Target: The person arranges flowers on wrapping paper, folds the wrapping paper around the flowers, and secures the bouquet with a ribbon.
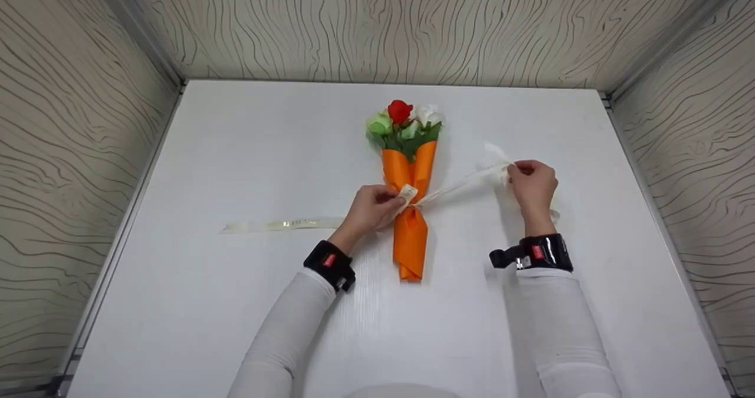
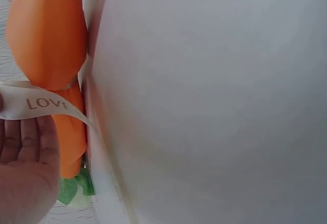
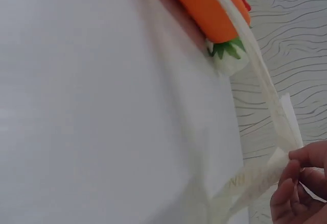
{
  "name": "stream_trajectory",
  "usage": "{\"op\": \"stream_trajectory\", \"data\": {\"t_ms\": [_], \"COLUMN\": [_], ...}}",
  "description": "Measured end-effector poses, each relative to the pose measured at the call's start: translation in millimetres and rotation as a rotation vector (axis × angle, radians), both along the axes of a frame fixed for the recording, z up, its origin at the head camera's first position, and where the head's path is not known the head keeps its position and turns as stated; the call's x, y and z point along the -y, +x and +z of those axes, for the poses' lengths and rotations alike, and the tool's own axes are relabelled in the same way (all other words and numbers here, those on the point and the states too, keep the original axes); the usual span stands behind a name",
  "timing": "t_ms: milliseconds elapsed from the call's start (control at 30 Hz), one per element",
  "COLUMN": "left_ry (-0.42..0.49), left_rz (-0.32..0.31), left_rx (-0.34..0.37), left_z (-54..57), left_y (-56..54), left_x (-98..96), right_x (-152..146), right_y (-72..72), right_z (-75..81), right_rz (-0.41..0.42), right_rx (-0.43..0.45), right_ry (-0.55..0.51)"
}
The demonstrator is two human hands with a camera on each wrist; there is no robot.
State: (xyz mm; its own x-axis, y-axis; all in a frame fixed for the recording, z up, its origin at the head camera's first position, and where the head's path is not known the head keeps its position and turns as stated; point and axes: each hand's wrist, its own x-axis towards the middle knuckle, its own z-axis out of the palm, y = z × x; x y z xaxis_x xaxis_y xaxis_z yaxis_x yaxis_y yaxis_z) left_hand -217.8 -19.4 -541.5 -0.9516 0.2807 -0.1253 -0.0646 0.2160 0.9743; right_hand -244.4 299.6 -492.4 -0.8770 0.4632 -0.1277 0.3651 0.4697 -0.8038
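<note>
A bouquet of red, white and pale green flowers point(image 1: 400, 112) lies on the table in orange wrapping paper point(image 1: 411, 244). A cream ribbon point(image 1: 463, 187) passes around the narrow waist of the paper. My left hand point(image 1: 371, 210) pinches the ribbon close beside that waist; gold lettering shows on the ribbon point(image 2: 46, 103) in the left wrist view. Off to the right, my right hand point(image 1: 532, 187) pinches the other part between thumb and fingertips, and the stretch between it and the bouquet is drawn fairly straight. A loose length hangs below the right fingers point(image 3: 301, 157).
The ribbon's left tail point(image 1: 283, 226) lies flat across the white table point(image 1: 236, 303). Wood-grain patterned panels point(image 1: 354, 26) stand behind and at both sides. Black straps with small cameras point(image 1: 540, 252) sit on both wrists.
</note>
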Motion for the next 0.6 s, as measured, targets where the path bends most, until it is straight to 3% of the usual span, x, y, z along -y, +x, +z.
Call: {"op": "stream_trajectory", "data": {"t_ms": [167, 400, 467, 600], "left_ry": [-0.010, -0.002, -0.002, 0.000], "left_rz": [0.001, 0.003, 0.001, 0.002], "left_rx": [0.018, 0.059, 0.057, 0.038], "left_z": [1.3, 3.0, 2.5, 1.7], "left_y": [0.9, 1.6, 1.4, 1.6], "left_x": [-0.2, 0.0, -0.2, 0.2], "right_x": [22, 64, 77, 103], "right_y": [-13.2, -32.3, -36.6, -43.1], "right_z": [26.2, 56.0, 61.9, 69.4], "right_rz": [0.024, 0.199, 0.263, 0.431], "right_rx": [-0.150, -0.345, -0.376, -0.420], "right_ry": [-0.243, -0.564, -0.593, -0.535]}}
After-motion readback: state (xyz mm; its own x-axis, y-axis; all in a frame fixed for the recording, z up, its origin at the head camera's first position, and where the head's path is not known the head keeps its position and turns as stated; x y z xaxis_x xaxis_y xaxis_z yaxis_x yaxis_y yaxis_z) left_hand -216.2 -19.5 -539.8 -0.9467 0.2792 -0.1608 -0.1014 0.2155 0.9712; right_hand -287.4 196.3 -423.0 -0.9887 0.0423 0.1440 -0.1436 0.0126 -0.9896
